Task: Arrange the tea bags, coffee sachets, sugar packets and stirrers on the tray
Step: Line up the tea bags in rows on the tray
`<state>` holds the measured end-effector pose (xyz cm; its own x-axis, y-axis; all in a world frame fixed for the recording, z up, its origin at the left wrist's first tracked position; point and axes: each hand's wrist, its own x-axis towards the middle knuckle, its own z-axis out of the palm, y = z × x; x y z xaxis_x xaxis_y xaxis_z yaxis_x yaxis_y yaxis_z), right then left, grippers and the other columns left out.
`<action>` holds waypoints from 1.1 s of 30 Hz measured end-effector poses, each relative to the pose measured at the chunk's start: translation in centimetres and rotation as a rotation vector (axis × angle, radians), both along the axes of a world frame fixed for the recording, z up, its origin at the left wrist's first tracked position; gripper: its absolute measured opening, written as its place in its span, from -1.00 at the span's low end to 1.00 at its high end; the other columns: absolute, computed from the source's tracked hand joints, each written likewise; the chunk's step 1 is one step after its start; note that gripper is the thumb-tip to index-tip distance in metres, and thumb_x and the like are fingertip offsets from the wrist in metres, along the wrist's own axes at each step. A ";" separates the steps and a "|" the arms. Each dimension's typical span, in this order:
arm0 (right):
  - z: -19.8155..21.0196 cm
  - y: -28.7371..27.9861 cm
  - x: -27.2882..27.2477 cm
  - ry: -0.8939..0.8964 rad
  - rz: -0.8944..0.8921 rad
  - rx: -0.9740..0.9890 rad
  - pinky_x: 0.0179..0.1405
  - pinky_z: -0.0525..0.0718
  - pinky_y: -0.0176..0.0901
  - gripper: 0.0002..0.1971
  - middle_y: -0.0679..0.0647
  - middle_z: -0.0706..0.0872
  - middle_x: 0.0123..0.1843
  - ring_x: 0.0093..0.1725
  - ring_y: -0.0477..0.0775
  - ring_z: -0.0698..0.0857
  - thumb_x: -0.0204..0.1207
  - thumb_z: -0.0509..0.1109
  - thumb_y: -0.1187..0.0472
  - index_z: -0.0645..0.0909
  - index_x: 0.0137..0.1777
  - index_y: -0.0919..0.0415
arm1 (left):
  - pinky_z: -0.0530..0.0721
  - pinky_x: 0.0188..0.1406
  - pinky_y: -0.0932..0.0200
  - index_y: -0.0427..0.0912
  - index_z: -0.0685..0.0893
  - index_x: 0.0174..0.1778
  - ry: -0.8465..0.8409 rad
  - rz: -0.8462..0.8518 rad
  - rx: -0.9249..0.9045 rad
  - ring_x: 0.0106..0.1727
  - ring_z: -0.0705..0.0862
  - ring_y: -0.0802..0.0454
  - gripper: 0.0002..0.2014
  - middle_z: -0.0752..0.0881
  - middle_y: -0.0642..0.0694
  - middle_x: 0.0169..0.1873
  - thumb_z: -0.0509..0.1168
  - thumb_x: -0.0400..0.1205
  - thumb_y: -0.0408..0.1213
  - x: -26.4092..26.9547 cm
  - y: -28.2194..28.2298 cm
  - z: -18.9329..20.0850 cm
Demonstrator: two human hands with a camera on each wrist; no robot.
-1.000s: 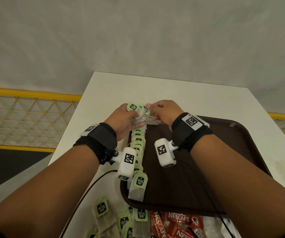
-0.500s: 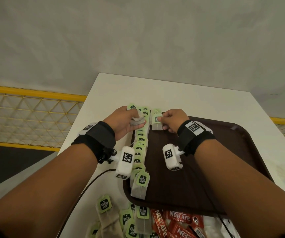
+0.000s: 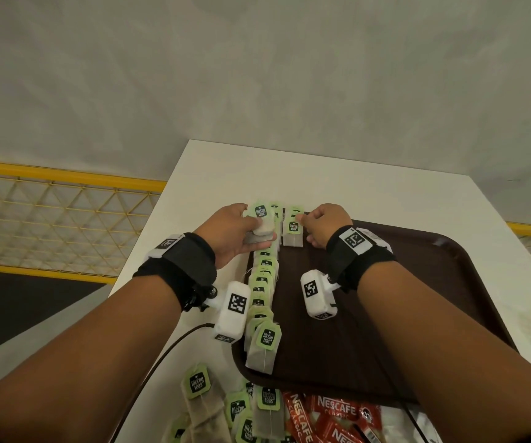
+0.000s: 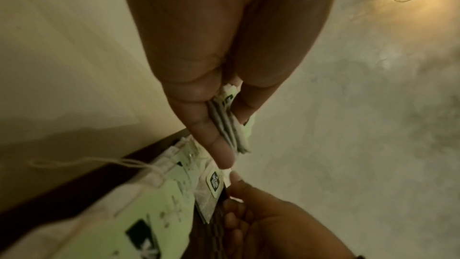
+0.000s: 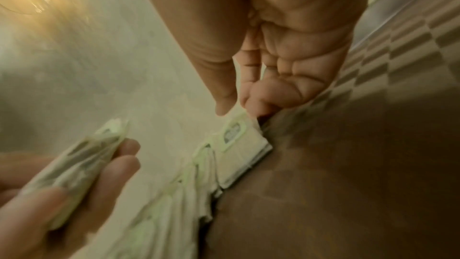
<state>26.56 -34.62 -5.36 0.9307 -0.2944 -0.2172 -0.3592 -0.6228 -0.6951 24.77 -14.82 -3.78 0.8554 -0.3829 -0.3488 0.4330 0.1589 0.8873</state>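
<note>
The tea bag [image 3: 293,233] you are setting down lies flat at the far left of the tray [image 3: 449,282], just right of the long row of tea bags [image 3: 262,292] that runs along the tray's left edge. It looks like the start of a second row, placed beside the first so the green tags stay readable. Your right hand [image 3: 323,227] pinches its far end between thumb and curled fingers, holding it square while it settles.

Your left hand [image 3: 235,233] is clamped on a small stack of tea bags [image 3: 261,230], thumb on one face and fingers on the other. It hovers over the far end of the first row, probably as a ready supply, so the right hand can draw the next one without reaching back.

At the near edge of the table [image 3: 321,174], off the tray, a loose heap of tea bags [image 3: 226,407] lies to the left and red coffee sachets [image 3: 331,414] to the right. No sugar packets or stirrers can be made out for certain.
</note>
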 end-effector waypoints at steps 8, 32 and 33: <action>2.6 2.0 -1.8 -0.125 0.193 0.355 -0.32 0.64 -0.11 -0.68 0.10 0.77 -0.23 -0.37 -0.05 0.66 0.52 0.47 -0.06 0.73 -0.05 0.23 | 0.82 -0.24 0.17 -0.32 0.54 0.19 -0.120 0.104 0.133 0.04 0.77 -0.19 -0.70 0.70 -0.38 0.14 0.44 0.59 -0.47 0.0 -1.1 -0.4; 1.6 0.9 -2.3 0.256 -0.049 0.218 -0.44 0.54 -0.20 -0.86 0.20 0.71 -0.21 -0.42 0.01 0.60 0.58 0.41 0.32 0.57 -0.21 0.24 | 0.83 -0.06 0.03 -0.33 0.52 0.20 0.079 0.059 0.021 0.18 0.75 -0.27 -0.80 0.65 -0.36 0.31 0.10 0.72 -0.58 -0.2 -0.7 0.0; 1.7 0.8 -2.3 0.255 -0.031 0.180 -0.42 0.55 -0.18 -0.84 0.19 0.70 -0.22 -0.40 0.03 0.61 0.60 0.40 0.29 0.56 -0.22 0.24 | 0.83 -0.05 0.04 -0.32 0.53 0.23 0.076 0.033 0.042 0.20 0.75 -0.27 -0.78 0.66 -0.32 0.30 0.11 0.72 -0.58 -0.3 -0.6 -0.1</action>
